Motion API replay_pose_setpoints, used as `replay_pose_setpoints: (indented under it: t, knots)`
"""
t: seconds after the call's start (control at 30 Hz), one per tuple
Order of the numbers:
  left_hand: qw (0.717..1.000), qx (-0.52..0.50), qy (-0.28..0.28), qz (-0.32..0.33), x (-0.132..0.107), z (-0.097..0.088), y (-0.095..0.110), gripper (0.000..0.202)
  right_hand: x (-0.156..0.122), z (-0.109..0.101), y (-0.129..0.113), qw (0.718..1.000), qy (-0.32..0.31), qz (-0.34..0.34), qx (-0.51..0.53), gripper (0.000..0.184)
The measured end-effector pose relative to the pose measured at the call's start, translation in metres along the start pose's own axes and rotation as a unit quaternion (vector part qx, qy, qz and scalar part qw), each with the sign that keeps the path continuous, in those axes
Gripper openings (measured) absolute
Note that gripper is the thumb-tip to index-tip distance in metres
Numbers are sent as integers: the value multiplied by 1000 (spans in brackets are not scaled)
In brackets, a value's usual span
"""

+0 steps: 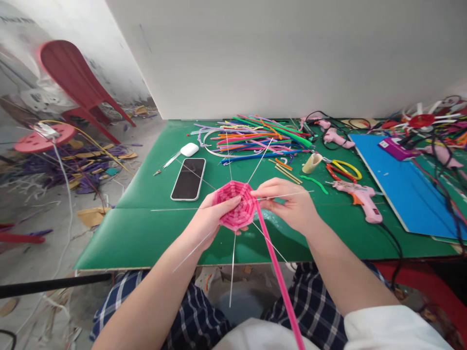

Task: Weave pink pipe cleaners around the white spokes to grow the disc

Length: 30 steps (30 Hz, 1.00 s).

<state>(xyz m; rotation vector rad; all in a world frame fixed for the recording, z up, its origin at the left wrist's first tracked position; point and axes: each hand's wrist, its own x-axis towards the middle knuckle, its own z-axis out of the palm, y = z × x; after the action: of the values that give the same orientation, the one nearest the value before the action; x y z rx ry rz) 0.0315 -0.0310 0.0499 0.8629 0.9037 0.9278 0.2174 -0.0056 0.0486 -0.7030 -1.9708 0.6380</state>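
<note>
A small pink octagonal weave (236,197) is wound around thin spokes that stick out on every side. My left hand (221,211) grips it from the left, thumb lying across its face and fingers underneath. At the weave's right edge, my right hand (286,199) pinches the pink pipe cleaner (275,262) where it meets a spoke. From there the loose length hangs down toward my lap. Beyond my hands lies a pile of coloured pipe cleaners (255,141).
A phone (188,179) and a white earbud case (189,148) lie left on the green table (138,233). Pliers (343,170), a pink glue gun (359,197) and a blue board (401,189) are on the right. A red chair (69,73) stands beyond the left edge.
</note>
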Motion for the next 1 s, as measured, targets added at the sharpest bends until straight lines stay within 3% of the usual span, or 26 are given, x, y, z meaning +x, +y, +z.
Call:
replay_pose_setpoints:
  t: [0.63,0.87,1.0]
  knots:
    - [996,-44,-43,-71,5,-4,-3,15,-1,8,8,992,4,67,110,8]
    - [1000,-9,10,-26,9,-4,-8,25,-3,14,13,988,38,119,86,11]
    - [999,19,39,24,9,-2,-9,30,-3,17,16,991,69,110,42,9]
